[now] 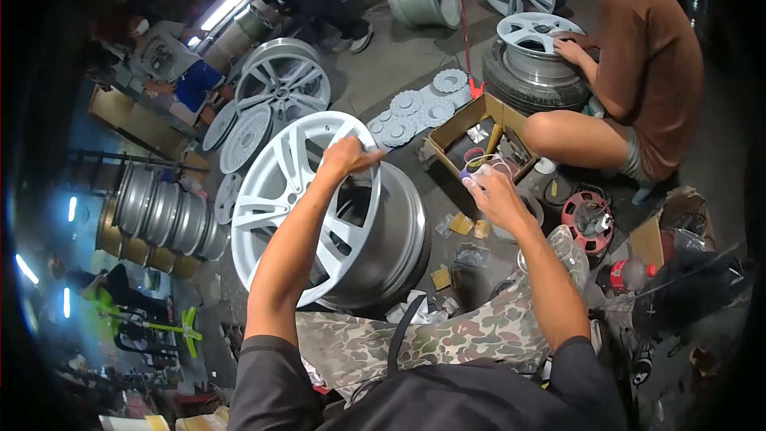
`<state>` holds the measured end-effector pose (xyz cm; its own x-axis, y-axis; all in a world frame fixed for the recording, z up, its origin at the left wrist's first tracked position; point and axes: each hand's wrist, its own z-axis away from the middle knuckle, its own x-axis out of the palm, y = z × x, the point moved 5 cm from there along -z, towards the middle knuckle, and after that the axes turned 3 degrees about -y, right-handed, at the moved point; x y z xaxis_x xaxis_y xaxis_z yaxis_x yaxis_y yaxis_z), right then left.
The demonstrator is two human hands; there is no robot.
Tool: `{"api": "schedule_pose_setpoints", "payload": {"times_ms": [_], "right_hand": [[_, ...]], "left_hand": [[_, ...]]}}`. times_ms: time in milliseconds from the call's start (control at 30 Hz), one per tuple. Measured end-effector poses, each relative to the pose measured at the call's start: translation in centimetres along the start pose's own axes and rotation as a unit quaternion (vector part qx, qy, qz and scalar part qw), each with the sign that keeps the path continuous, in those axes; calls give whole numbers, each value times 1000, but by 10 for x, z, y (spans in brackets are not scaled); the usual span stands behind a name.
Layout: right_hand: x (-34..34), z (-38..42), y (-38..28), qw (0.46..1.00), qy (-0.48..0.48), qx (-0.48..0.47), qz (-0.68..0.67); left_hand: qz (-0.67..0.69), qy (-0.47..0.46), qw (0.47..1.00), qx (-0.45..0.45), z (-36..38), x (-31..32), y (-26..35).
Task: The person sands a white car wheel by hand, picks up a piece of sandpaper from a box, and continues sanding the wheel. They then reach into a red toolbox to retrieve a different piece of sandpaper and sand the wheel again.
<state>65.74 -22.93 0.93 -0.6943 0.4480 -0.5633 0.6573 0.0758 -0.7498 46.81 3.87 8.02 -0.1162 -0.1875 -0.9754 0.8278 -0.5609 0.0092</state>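
The wheel (pixel 319 207) stands on edge just in front of the person's knees, face turned left, so its rim and spokes are within reach. The left hand (pixel 347 156) rests on the top of the rim, fingers curled over it, steadying the wheel upright. The right hand (pixel 493 195) hovers to the right, above the cardboard box (pixel 463 132), fingers closed round a small pale object (pixel 472 169); what it is cannot be told. Far right, a co-worker's hand (pixel 570 49) rests on another wheel (pixel 536 32) laid flat on a tyre (pixel 531 84)
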Motion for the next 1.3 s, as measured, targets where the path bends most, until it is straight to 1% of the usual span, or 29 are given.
{"api": "schedule_pose_setpoints", "payload": {"times_ms": [33,67,100,133,167,200,267,333,367,400,467,500,567,667,733,800,867,933,967,1000,1033,1100,1133,1200,1233,1267,1300], "right_hand": [[-6,0,-4,1000,8,12,7],[-11,0,-7,1000,16,23,14],[-14,1,-9,999,32,11,18],[-19,3,-13,999,35,6,13],[-22,4,-18,1000,4,16,5],[-24,4,-23,999,-28,25,0],[-22,3,-26,999,-46,17,12],[-16,5,-22,997,-68,17,19],[-16,6,-24,998,-58,15,12],[-17,5,-24,998,-56,11,14],[-18,5,-22,999,-42,16,9],[-18,5,-20,999,-39,22,6],[-18,5,-19,999,-43,16,21],[-17,6,-24,999,-36,0,36],[-10,5,-18,998,-41,-1,43],[-6,5,-20,998,-44,-12,44],[2,4,-17,995,-72,-6,71],[11,0,-20,994,-78,-12,73],[15,-2,-23,994,-87,-8,69],[19,-2,-25,993,-97,-4,66],[26,-4,-22,994,-94,-2,47],[37,-7,-20,993,-106,-1,53],[39,-7,-20,992,-117,5,54],[39,-6,-22,991,-117,2,61],[40,-6,-19,992,-114,5,55],[43,-5,-17,993,-111,8,46],[43,-3,-14,994,-98,1,48]], "left_hand": [[13,-106,994,1,13,-1,7],[-41,-199,979,15,25,5,7],[-112,-276,952,73,30,25,1],[-196,-298,930,86,55,27,5],[-257,-274,918,126,79,31,7],[-281,-309,902,107,111,12,24],[-300,-189,926,132,134,-4,29],[-207,-27,962,176,144,-25,40],[-183,34,958,218,149,-31,49],[-190,4,953,236,151,-32,56],[-203,67,903,373,137,-8,41],[-204,72,903,370,130,-2,34],[-280,90,878,378,118,7,27],[-283,93,882,365,97,18,17],[-303,95,870,378,112,17,21],[-397,98,815,410,141,17,19],[-379,94,809,439,164,23,12],[-365,91,808,453,173,20,9],[-346,85,818,451,170,20,6],[-345,88,821,447,161,22,5],[-331,111,832,432,148,23,6],[-305,153,849,404,119,26,10],[-304,158,848,404,113,26,14],[-297,136,872,364,101,22,17],[-321,146,858,373,105,21,20],[-321,147,858,372,110,20,19],[-336,136,844,395,122,19,20]]}}
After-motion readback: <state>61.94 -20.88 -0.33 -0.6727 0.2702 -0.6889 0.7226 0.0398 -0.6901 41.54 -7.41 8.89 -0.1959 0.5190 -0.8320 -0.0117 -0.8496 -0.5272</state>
